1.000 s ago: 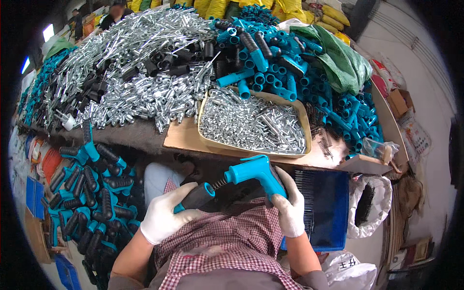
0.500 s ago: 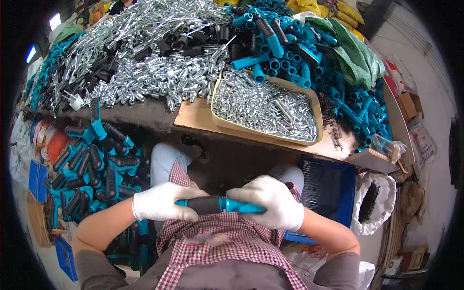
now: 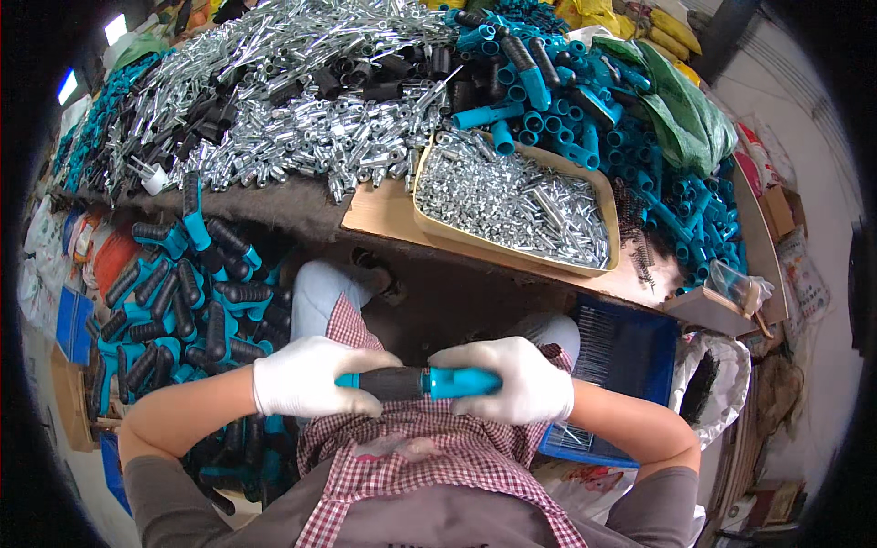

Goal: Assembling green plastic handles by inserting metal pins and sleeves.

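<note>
A teal plastic tool handle with a black ribbed grip (image 3: 393, 384) lies crosswise in front of my lap, held between both hands. My left hand (image 3: 315, 377), in a white glove, wraps round its left end, with the thumb and fingers on the black part. Round the teal right end closes my right hand (image 3: 516, 379), also white-gloved. A short teal tip shows between the left thumb and fingers. Beneath the handle is my checked apron (image 3: 411, 452).
Ahead on the bench, a cream tray (image 3: 512, 251) holds small metal parts. Metal rods (image 3: 274, 46) and teal tubes (image 3: 566, 119) are heaped behind. Assembled teal-black handles (image 3: 183, 301) pile at left; a blue crate (image 3: 639, 365) with thin rods and a white sack (image 3: 735, 365) stand at right.
My right hand has shifted its grip on the handle's teal end, its fingers now curled lower round it. The view has moved slightly, and the left hand keeps its hold.
</note>
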`<state>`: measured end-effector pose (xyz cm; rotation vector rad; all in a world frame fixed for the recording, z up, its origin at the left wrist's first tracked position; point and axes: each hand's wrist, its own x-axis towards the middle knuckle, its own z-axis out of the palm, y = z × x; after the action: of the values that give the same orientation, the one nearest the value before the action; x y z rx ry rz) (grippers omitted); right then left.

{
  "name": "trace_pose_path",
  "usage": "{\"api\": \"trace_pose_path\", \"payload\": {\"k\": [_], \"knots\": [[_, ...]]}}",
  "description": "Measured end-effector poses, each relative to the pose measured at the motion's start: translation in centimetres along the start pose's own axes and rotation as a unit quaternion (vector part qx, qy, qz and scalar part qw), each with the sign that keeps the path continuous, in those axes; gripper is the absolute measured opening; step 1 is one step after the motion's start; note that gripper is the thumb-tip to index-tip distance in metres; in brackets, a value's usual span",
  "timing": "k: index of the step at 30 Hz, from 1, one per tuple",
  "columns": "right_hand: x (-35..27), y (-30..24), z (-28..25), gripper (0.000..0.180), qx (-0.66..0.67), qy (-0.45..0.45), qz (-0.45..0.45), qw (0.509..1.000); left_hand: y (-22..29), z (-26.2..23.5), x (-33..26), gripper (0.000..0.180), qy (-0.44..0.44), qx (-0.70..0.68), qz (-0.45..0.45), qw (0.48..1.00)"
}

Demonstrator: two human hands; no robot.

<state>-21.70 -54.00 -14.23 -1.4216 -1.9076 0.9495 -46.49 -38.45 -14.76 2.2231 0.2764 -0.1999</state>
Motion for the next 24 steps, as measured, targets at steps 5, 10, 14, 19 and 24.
{"api": "trace_pose_path", "payload": {"k": [5,10,14,19,24], "knots": [[-0.3,3.4,2.2,0.074,0.487,0.14,0.129,0.852,0.4,-0.5,0.8,0.051,0.181,0.345,0.07,0.918],[-0.1,3.1,2.2,0.06,0.336,0.326,-0.07,0.881,1.1,1.1,0.5,0.052,-0.052,0.223,-0.079,0.97],[0.3,1.5,3.0,0.049,0.088,0.455,-0.027,0.885,-2.0,2.7,0.7,0.04,0.291,0.006,-0.052,0.955],[0.6,1.7,1.2,0.04,0.234,0.339,-0.065,0.909,-2.2,5.9,0.2,0.033,0.112,0.153,0.059,0.98],[2.0,-0.8,3.1,0.03,0.049,0.333,-0.151,0.929,-4.1,5.2,1.6,0.031,0.346,-0.005,-0.135,0.928]]}}
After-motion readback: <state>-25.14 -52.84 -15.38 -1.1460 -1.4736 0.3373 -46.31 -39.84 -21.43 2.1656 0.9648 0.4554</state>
